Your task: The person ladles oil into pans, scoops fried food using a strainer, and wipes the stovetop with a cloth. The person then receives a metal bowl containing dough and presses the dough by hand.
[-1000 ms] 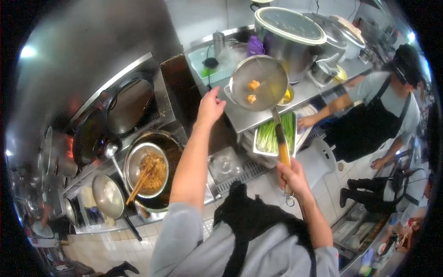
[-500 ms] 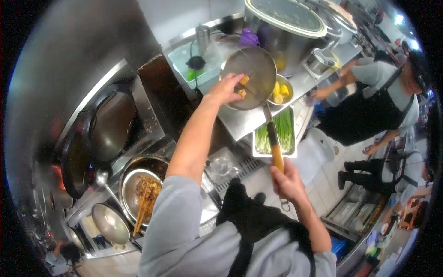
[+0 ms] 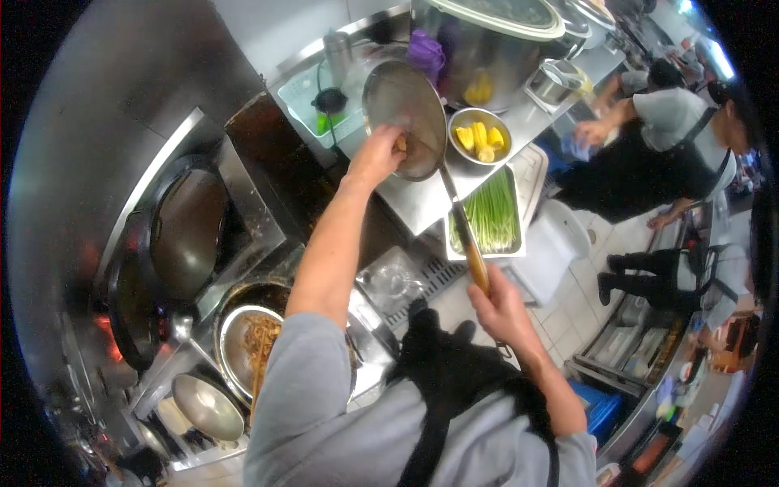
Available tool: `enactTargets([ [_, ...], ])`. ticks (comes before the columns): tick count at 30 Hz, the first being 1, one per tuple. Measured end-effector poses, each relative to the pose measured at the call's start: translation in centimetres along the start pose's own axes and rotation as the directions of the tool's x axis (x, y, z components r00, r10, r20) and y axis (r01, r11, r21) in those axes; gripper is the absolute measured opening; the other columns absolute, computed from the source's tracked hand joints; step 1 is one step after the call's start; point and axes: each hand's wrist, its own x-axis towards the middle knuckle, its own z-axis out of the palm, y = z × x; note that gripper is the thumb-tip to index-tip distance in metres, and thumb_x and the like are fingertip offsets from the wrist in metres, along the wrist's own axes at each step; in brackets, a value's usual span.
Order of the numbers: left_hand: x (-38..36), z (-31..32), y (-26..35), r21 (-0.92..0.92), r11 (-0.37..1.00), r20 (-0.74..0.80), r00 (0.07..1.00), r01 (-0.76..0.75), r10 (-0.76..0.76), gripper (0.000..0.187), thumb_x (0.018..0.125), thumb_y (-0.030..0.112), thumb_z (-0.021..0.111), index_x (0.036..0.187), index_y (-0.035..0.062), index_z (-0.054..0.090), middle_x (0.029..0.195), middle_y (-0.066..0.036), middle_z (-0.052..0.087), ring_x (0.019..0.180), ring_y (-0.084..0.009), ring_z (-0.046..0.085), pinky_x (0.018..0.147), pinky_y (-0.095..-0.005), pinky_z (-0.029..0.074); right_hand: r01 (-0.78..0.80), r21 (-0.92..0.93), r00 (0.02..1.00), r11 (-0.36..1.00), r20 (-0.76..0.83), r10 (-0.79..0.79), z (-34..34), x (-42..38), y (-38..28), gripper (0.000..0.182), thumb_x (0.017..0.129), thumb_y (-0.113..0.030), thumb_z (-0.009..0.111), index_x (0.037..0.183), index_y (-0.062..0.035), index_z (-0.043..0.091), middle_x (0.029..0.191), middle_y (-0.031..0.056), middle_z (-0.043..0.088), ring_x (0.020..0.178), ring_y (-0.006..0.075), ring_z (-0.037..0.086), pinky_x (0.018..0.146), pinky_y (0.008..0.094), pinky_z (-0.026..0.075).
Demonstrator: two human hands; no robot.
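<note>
My right hand (image 3: 501, 307) is wrapped round the wooden end of a long-handled strainer (image 3: 399, 99). The strainer's wide, grey, shallow bowl is tilted above the steel counter. Inside it, my left hand (image 3: 378, 156) has its fingers pressed together on a small golden-brown food piece (image 3: 401, 143), partly hidden by the fingertips. Close to the strainer's rim stands a steel bowl (image 3: 504, 154) of yellow corn-like pieces (image 3: 477, 136). Below that, a white-rimmed tray (image 3: 521, 250) holds long green stalks (image 3: 489, 213).
Two dark woks (image 3: 191, 227) sit on the stove at left, flames nearby. A pot (image 3: 231, 341) with brown food and chopsticks is beside my left arm. A large lidded pot (image 3: 454, 57) and a pale basket (image 3: 353, 126) stand behind. Co-workers (image 3: 641, 154) are at right.
The strainer has shifted left and tilted more, uncovering the bowl of yellow pieces. My left fingers have drawn together on the food piece. My right hand keeps its hold on the handle.
</note>
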Motion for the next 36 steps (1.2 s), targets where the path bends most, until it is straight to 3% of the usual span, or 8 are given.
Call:
enactTargets([
  [7,-1.9,4.2,-2.4,-0.083,0.988,-0.302,0.942,0.128,-0.148,0.048,0.076,0.002,0.067,0.122,0.0053,0.057,0.11,-0.019,0.058,0.102,-0.0392,0.057,0.088,-0.0423,0.048,0.069,-0.09,0.993,0.993,-0.09,-0.078,0.8,1.0,-0.5,0.037,0.089,-0.012,0.059,0.125,-0.0048,0.05,0.074,0.0209,0.061,0.063,0.0286,0.062,0.06,0.038,0.048],
  [12,-1.7,4.6,-2.6,-0.166,0.968,-0.307,0.923,0.187,-0.232,0.046,0.077,-0.002,0.064,0.122,0.0075,0.057,0.116,-0.018,0.056,0.108,-0.0378,0.055,0.093,-0.042,0.046,0.051,-0.104,0.988,0.993,-0.14,-0.065,0.4,1.0,-0.6,0.037,0.089,-0.011,0.06,0.124,-0.0023,0.05,0.073,0.0213,0.061,0.063,0.0292,0.062,0.06,0.0383,0.048],
  [18,-1.7,2.5,-4.0,0.002,0.99,-0.126,0.982,0.141,-0.14,0.049,0.076,0.003,0.067,0.123,0.0065,0.057,0.119,-0.019,0.059,0.111,-0.036,0.056,0.094,-0.0404,0.047,0.093,0.003,0.977,0.996,-0.193,-0.09,0.0,0.9,0.9,0.034,0.091,-0.012,0.059,0.121,-0.0013,0.051,0.074,0.0169,0.061,0.063,0.0212,0.059,0.06,0.0352,0.047],
  [21,-1.8,1.5,-3.6,-0.005,0.955,-0.027,0.954,0.298,-0.298,0.047,0.078,0.004,0.064,0.124,0.0084,0.058,0.118,-0.019,0.061,0.11,-0.0362,0.057,0.094,-0.0419,0.047,0.01,0.049,0.989,0.999,-0.145,-0.002,-0.7,0.5,1.1,0.033,0.091,-0.013,0.059,0.121,-0.0012,0.051,0.073,0.013,0.058,0.065,0.016,0.056,0.06,0.0323,0.046],
  [23,-1.8,1.7,-3.6,0.272,0.925,0.139,0.941,0.264,-0.309,0.039,0.081,0.006,0.06,0.12,0.0107,0.06,0.11,-0.02,0.064,0.108,-0.0345,0.06,0.092,-0.0412,0.049,0.008,0.071,0.99,0.997,-0.141,0.002,-0.9,0.4,1.6,0.033,0.091,-0.013,0.059,0.121,-0.0011,0.052,0.073,0.0116,0.058,0.066,0.0145,0.055,0.06,0.0311,0.046],
  [29,-1.2,-2.2,-0.5,0.391,0.822,-0.001,0.893,0.415,-0.45,0.024,0.08,0.004,0.058,0.103,0.0067,0.067,0.109,-0.017,0.066,0.107,-0.0328,0.061,0.09,-0.043,0.05,0.021,0.171,0.994,0.985,-0.111,-0.002,-2.1,-0.8,2.3,0.031,0.093,-0.012,0.058,0.121,-0.0014,0.051,0.069,0.0033,0.053,0.063,0.0082,0.048,0.055,0.0252,0.041],
  [32,-2.1,-5.2,2.7,0.604,0.758,0.361,0.762,0.248,-0.537,0.028,0.079,0.005,0.055,0.104,0.0021,0.066,0.107,-0.018,0.066,0.101,-0.034,0.064,0.085,-0.0441,0.052,-0.023,0.31,0.998,0.95,-0.049,0.04,-2.7,-1.6,1.8,0.028,0.094,-0.012,0.056,0.119,-0.0023,0.05,0.066,-0.001,0.049,0.054,0.0053,0.044,0.047,0.0226,0.036],
  [36,-6.6,-7.5,10.4,0.628,0.776,0.52,0.708,0.062,-0.477,0.02,0.076,0.005,0.059,0.091,0.0021,0.072,0.099,-0.016,0.07,0.09,-0.0315,0.068,0.074,-0.0414,0.056,-0.045,0.44,0.997,0.897,0.078,0.011,-3.1,-1.8,2.6,0.025,0.095,-0.012,0.055,0.118,-0.0034,0.047,0.063,-0.0026,0.048,0.042,0.0055,0.04,0.037,0.0224,0.031],
])
